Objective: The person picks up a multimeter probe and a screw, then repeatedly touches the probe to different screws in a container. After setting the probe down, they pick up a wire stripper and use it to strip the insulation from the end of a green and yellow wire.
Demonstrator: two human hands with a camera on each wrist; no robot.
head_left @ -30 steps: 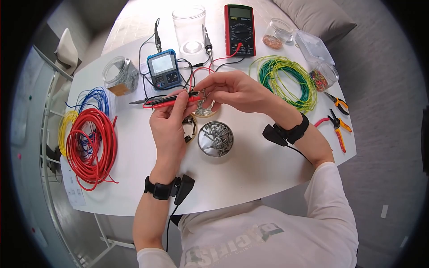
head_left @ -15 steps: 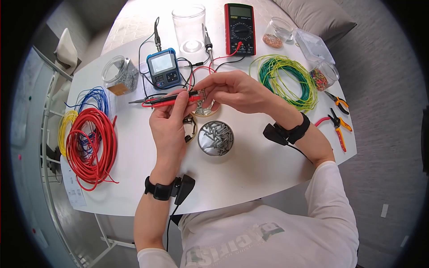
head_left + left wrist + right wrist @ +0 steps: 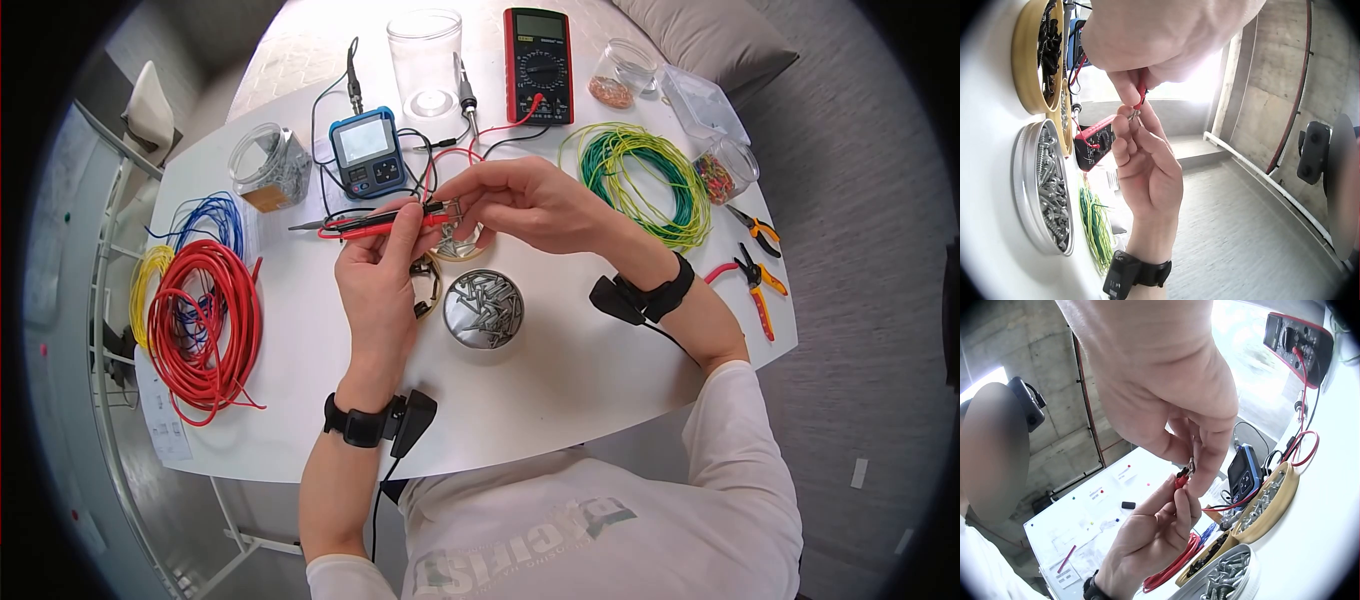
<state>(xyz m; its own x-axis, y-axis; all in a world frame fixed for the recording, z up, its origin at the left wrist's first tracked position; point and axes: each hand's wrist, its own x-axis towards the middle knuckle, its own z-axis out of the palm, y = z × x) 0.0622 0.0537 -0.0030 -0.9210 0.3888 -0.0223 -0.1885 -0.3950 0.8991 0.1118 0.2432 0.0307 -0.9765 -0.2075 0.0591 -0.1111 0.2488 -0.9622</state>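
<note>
Red and black test probes (image 3: 365, 232) sit pinched in the left hand's (image 3: 383, 270) fingers above the table (image 3: 570, 370), well inside its side edges; the right hand's (image 3: 540, 208) fingers pinch small metal parts (image 3: 1191, 465) at their ends. Red wire coil (image 3: 243, 325) lies by the left edge.

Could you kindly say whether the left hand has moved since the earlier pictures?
No, not visibly: in the head view the left hand keeps its place relative to the screw tin.

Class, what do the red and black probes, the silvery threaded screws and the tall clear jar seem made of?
Slim red probe and black probe: probably plastic, evenly coloured, smooth.
Silvery threaded screws: likely metal, bright glints; plating uncertain.
Tall clear jar: glass or plastic, transparent and glossy.
</note>
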